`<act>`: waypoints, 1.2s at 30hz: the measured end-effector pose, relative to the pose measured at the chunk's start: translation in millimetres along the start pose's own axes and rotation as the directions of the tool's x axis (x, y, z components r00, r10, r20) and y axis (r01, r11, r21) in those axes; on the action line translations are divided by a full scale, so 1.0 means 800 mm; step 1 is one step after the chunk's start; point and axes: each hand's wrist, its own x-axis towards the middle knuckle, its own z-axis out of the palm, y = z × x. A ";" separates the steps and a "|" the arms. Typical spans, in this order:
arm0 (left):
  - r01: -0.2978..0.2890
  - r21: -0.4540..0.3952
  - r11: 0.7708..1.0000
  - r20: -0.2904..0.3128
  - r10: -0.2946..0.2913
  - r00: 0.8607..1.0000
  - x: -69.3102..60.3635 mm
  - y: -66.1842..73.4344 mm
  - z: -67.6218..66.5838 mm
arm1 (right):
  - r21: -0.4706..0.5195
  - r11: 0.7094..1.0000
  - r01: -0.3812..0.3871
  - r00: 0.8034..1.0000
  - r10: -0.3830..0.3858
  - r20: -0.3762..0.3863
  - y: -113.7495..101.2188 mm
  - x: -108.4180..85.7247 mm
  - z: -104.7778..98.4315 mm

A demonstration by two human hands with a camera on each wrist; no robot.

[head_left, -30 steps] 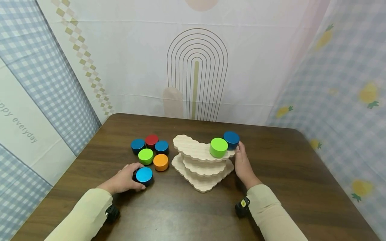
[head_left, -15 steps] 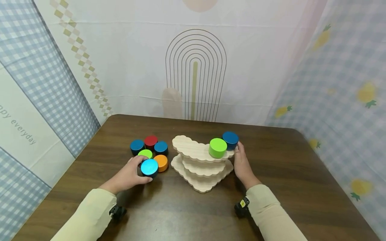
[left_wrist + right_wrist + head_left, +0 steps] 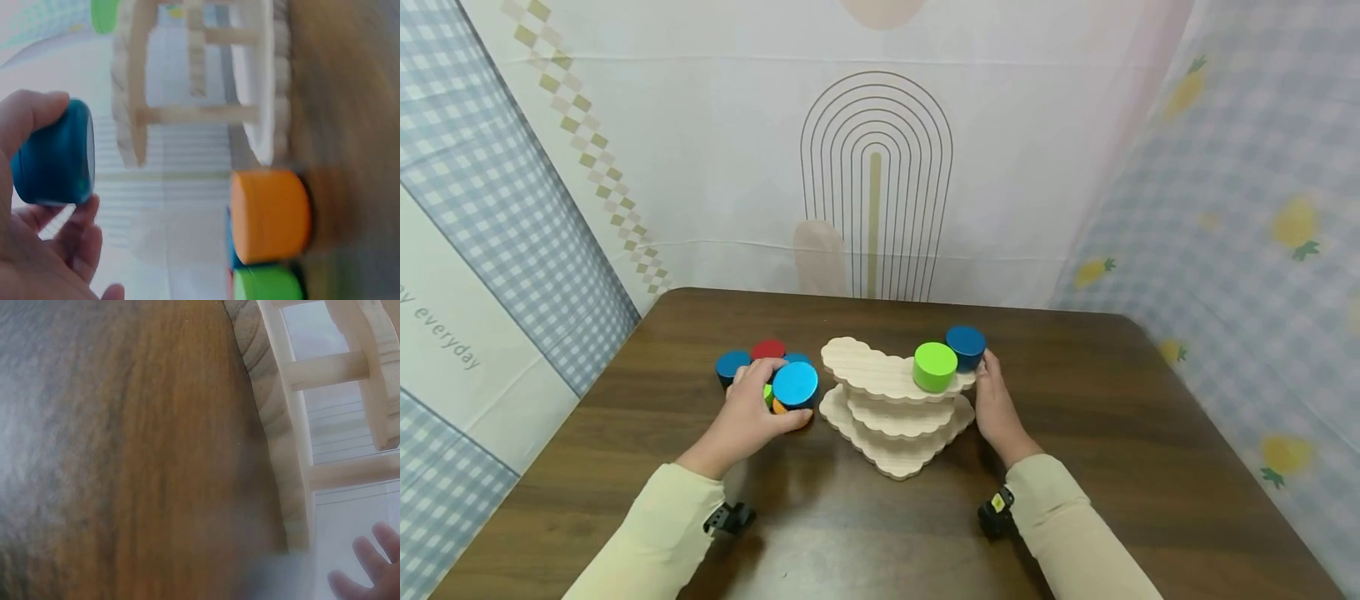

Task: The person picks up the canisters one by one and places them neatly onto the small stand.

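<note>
Thumb and fingers of the left hand (image 3: 741,421) pinch a blue cylinder (image 3: 795,384) by its sides — held up clear of the wooden table (image 3: 865,542), just left of a scalloped 3-tier wooden stand (image 3: 872,372). The right hand (image 3: 1000,417) is at the stand's right end, fingers extended and slightly apart in its wrist view; whether they touch the stand I cannot tell. On the top tier stand 2 more: a lime-green cylinder (image 3: 935,367) and, behind it at the right, a dark blue cylinder (image 3: 966,347). Pale dowels (image 3: 197,115) join the tiers. Beneath and beyond the left hand, 5 others cluster on the table — 2 blue, 1 red cylinder (image 3: 768,349), 1 green and 1 orange cylinder (image 3: 272,215), partly hidden from the head view. Behind hangs a white cloth (image 3: 722,167) printed with nested arches.
</note>
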 end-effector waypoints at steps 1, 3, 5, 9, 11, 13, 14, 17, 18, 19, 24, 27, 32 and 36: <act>0.006 -0.002 1.000 0.002 -0.006 1.000 0.002 0.005 0.001 | 0.000 1.000 -0.001 1.000 0.001 0.002 0.000 0.000 0.000; 0.021 -0.001 1.000 0.008 -0.021 1.000 0.006 0.013 0.004 | 0.001 1.000 -0.008 1.000 0.008 0.007 -0.001 0.000 0.000; 0.033 0.000 0.999 0.013 -0.033 0.999 0.011 0.021 0.007 | -0.002 1.000 -0.018 1.000 0.018 0.011 -0.003 -0.001 0.000; 0.044 -0.001 0.999 0.015 -0.044 0.999 0.020 0.037 0.015 | -0.002 1.000 -0.026 1.000 0.026 0.008 -0.003 -0.002 -0.001; 0.041 -0.005 0.999 0.013 -0.041 0.999 0.025 0.045 0.020 | -0.002 1.000 -0.026 1.000 0.026 0.001 -0.002 -0.002 -0.001; 0.038 -0.007 0.999 0.012 -0.038 0.999 0.029 0.051 0.025 | 0.002 1.000 -0.023 1.000 0.023 -0.005 -0.001 -0.002 0.000; 0.037 -0.006 0.999 0.011 -0.037 0.999 0.032 0.053 0.028 | 0.003 1.000 -0.021 1.000 0.021 -0.006 -0.001 -0.002 0.000; 0.042 0.006 0.999 0.005 -0.042 0.999 0.037 0.060 0.035 | 0.006 1.000 -0.011 1.000 0.011 -0.006 -0.001 -0.002 0.000; 0.045 0.011 0.999 0.003 -0.045 0.999 0.039 0.061 0.037 | 0.006 1.000 -0.009 1.000 0.009 -0.007 -0.002 -0.002 0.000; 0.046 0.019 0.999 0.001 -0.046 0.999 0.041 0.063 0.039 | 0.006 1.000 -0.008 1.000 0.009 -0.006 -0.002 -0.002 0.000; 0.057 0.024 0.998 -0.009 -0.056 0.998 0.047 0.070 0.049 | 0.008 1.000 0.000 1.000 0.000 -0.001 -0.002 -0.001 0.001; 0.073 0.017 0.997 -0.003 -0.073 0.997 0.050 0.072 0.055 | 0.010 1.000 0.006 1.000 -0.006 0.005 -0.002 0.000 0.001; 0.081 0.024 0.996 0.004 -0.081 0.997 0.054 0.074 0.065 | 0.006 1.000 0.001 1.000 -0.001 0.006 0.000 0.000 0.002; 0.076 0.031 0.997 0.013 -0.077 0.997 0.057 0.076 0.071 | -0.004 1.000 -0.009 1.000 0.009 0.007 0.001 0.000 0.001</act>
